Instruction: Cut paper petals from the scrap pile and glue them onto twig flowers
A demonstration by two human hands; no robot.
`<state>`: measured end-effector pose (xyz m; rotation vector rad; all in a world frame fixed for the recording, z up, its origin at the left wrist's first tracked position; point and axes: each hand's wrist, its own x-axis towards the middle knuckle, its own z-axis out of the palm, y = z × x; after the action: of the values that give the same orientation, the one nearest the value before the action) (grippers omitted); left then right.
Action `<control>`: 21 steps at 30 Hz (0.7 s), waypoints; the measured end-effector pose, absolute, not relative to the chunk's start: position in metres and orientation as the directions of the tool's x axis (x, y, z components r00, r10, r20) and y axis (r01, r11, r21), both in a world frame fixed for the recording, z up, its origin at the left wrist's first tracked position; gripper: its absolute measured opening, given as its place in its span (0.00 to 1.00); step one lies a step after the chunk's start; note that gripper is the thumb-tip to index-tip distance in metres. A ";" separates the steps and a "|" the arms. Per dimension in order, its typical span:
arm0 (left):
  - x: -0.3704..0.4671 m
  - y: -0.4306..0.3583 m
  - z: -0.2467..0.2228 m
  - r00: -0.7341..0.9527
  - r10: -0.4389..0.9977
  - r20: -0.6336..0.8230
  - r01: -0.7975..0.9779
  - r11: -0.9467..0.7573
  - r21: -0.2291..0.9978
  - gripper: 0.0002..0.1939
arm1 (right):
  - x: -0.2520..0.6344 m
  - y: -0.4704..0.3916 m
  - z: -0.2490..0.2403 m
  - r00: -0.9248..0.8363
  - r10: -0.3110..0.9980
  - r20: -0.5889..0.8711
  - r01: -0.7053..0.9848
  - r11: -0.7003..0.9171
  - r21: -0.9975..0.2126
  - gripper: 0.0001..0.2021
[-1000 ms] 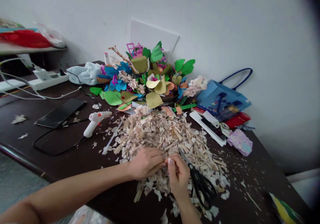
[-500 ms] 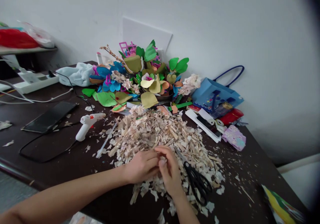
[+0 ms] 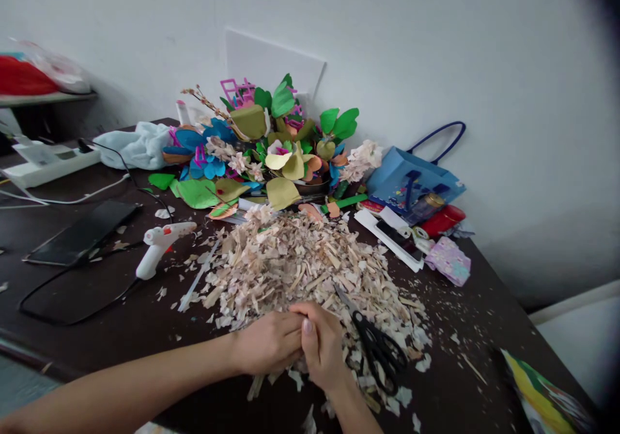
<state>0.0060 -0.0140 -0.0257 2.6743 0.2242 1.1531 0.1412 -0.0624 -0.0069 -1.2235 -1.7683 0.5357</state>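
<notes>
Two bare hands meet above the near part of a broad heap of cream and beige, papery-looking scraps [image 3: 295,263] in the middle of a dark brown table [image 3: 116,350]. The left hand [image 3: 271,342] is loosely curled, its fingers reaching into the right hand [image 3: 323,347], which is cupped around them with its thumb on the near side. The fingers hide whatever may be between them, so I cannot tell if either hand holds anything.

Just beside the right hand, a pair of black-handled metal scissors [image 3: 371,337] lies on the scraps, blades pointing away from the person. Left of the heap are a slim translucent stick [image 3: 198,278] and a white glue gun with orange parts [image 3: 157,250]. Behind the heap stands a crowded cluster of blue, green, yellow and pink craft flowers and leaves [image 3: 283,192], with a blue bag with navy handles [image 3: 387,179] to its right.
</notes>
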 end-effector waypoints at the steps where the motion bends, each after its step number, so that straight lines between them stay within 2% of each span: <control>1: 0.006 -0.013 -0.024 0.681 0.233 0.694 0.050 -0.960 0.274 0.09 | 0.143 -0.061 -0.003 -0.067 0.902 0.427 0.525 0.396 -0.753 0.11; 5: 0.003 -0.008 -0.016 0.671 0.266 0.692 0.004 -0.935 0.355 0.05 | 0.170 -0.056 0.021 0.210 0.886 0.414 0.500 0.267 -0.824 0.06; 8: 0.001 -0.007 -0.014 0.665 0.293 0.687 -0.003 -0.919 0.395 0.04 | 0.210 -0.061 0.030 0.352 0.762 0.543 0.621 0.244 -0.745 0.06; 11: 0.001 -0.007 -0.014 0.672 0.307 0.674 0.009 -0.913 0.407 0.09 | 0.253 -0.077 0.022 0.502 0.717 0.484 0.686 0.010 -0.727 0.13; 16: 0.002 -0.006 -0.018 0.698 0.310 0.645 0.032 -0.914 0.404 0.02 | 0.297 -0.110 -0.014 0.537 0.761 0.364 0.751 -0.235 -0.617 0.15; 21: 0.004 -0.008 -0.019 0.716 0.289 0.635 0.007 -0.913 0.408 0.03 | 0.304 -0.129 -0.033 0.356 0.882 0.308 0.846 -0.165 -0.507 0.13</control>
<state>0.0044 -0.0077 -0.0188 2.5447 0.2291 1.0325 0.3039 -0.1294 -0.0334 -2.0132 -1.4961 0.0767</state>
